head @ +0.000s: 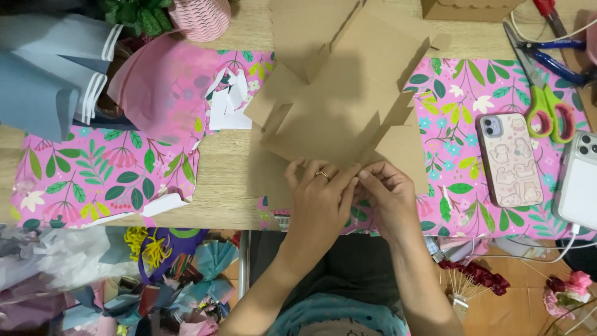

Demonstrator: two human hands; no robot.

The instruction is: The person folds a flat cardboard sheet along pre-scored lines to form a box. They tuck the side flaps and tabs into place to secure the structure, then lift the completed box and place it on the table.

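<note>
Together, the left hand [320,202] and right hand [387,196] pinch the near edge of a flat brown cardboard box blank [348,93], each grip closed on it with fingertips almost touching. Beyond the grips the cardboard spreads across the wooden table [230,168]. Right of the right grip lie a cased phone [509,158] and green-handled scissors [544,102].

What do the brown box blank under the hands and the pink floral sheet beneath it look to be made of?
Box blank: seemingly kraft cardboard, matte brown, with stiff flat panels, cut flaps and sharp fold lines. Floral sheet: probably thin printed wrapping paper, lying flat with a slight sheen; its finish is hard to judge. Both hands, left and right, pinch the blank's near edge.
</note>
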